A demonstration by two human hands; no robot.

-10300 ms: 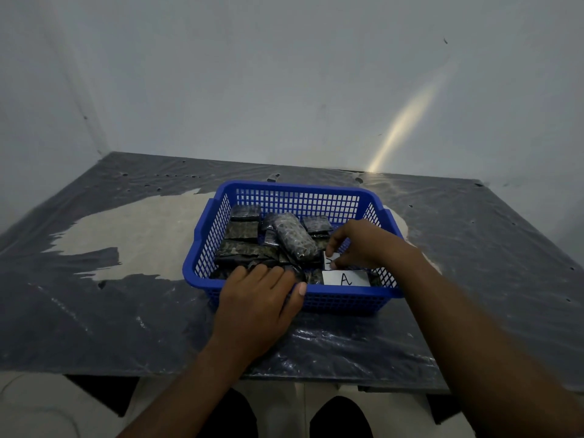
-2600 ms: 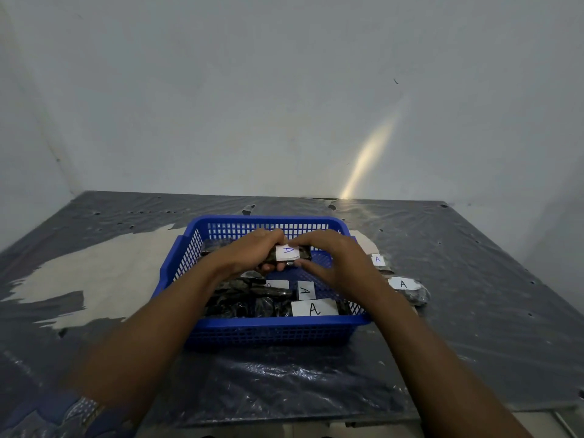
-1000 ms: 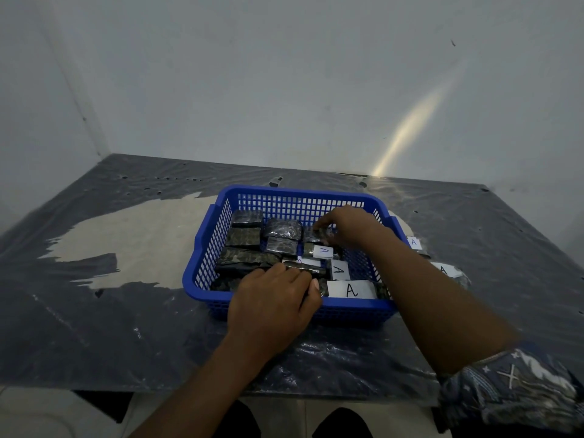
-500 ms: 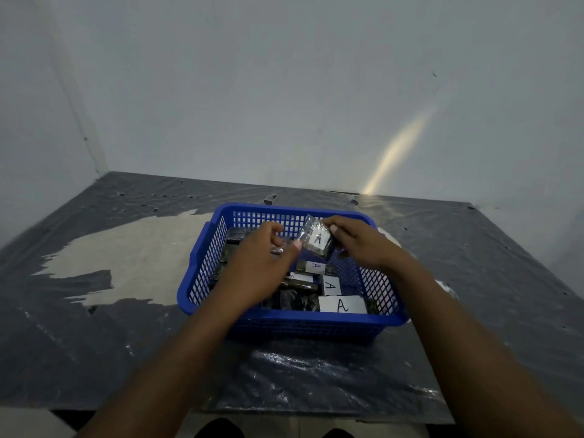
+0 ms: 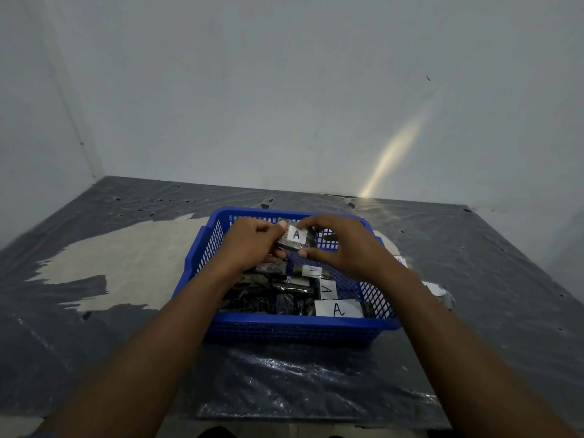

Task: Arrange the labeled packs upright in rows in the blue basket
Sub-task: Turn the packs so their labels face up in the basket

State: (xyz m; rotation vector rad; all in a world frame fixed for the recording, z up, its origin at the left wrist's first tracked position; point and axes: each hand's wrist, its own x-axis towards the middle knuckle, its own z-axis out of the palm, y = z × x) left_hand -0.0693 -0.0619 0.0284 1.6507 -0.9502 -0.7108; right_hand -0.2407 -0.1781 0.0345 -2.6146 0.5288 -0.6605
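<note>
A blue mesh basket [image 5: 294,328] stands on the table in front of me. It holds several dark plastic packs, some with white labels marked A [image 5: 338,308]. Above the basket's far half I hold one small dark pack [image 5: 295,238] with its A label facing me. My left hand [image 5: 249,245] pinches its left side and my right hand [image 5: 338,245] pinches its right side. Three labeled packs stand in a line along the basket's right side, the nearest against the front wall. My forearms hide part of the basket's contents.
The table is covered with dark plastic sheeting [image 5: 284,384], with a pale bare patch [image 5: 126,260] at left. Two labeled packs [image 5: 441,294] lie on the sheet just right of the basket. Grey walls close the back and left.
Both hands stay on the small pack above the basket; its A label now faces me more squarely. A second earlier the left hand rested at the front rim and the right reached inside.
</note>
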